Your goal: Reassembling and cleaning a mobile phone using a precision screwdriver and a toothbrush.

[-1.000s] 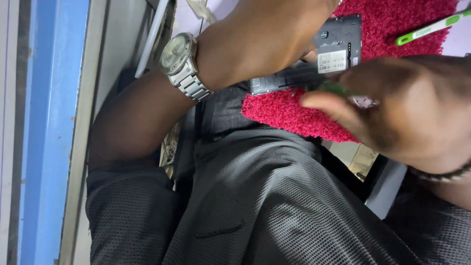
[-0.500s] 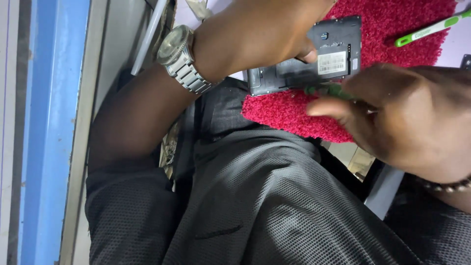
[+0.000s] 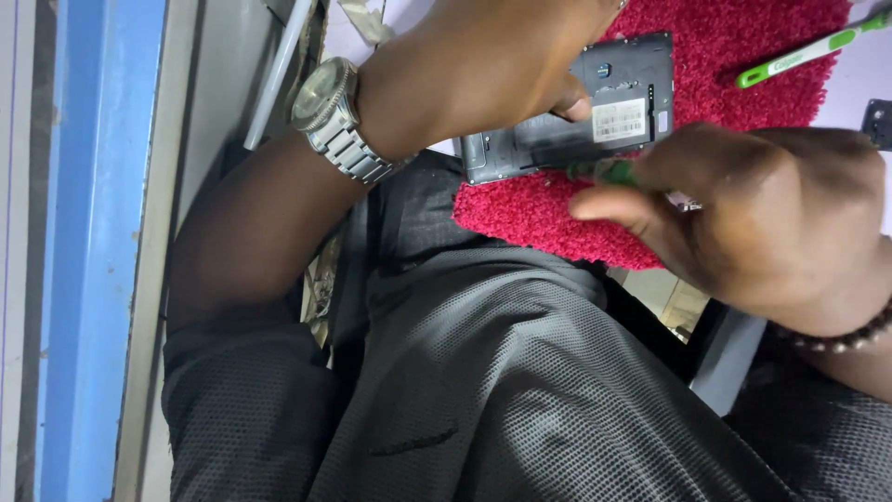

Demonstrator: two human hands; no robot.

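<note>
My left hand (image 3: 483, 79), with a silver wristwatch (image 3: 330, 116) on the wrist, grips a grey opened phone body (image 3: 595, 116) from above and holds it on a red fuzzy mat (image 3: 734, 56). My right hand (image 3: 753, 214) is closed around a green-handled tool (image 3: 604, 172) whose tip sits at the phone's near edge. A beaded bracelet (image 3: 836, 339) circles my right wrist. Most of the tool is hidden inside the fist.
A second green and white tool (image 3: 808, 51) lies on the mat's far right. A small dark part (image 3: 876, 121) sits at the right edge. My dark trousers (image 3: 483, 390) fill the lower view. A blue and grey frame (image 3: 93, 251) runs down the left.
My right hand has shifted slightly left and closer to the phone's edge with the tool. The left hand keeps its grip on the phone.
</note>
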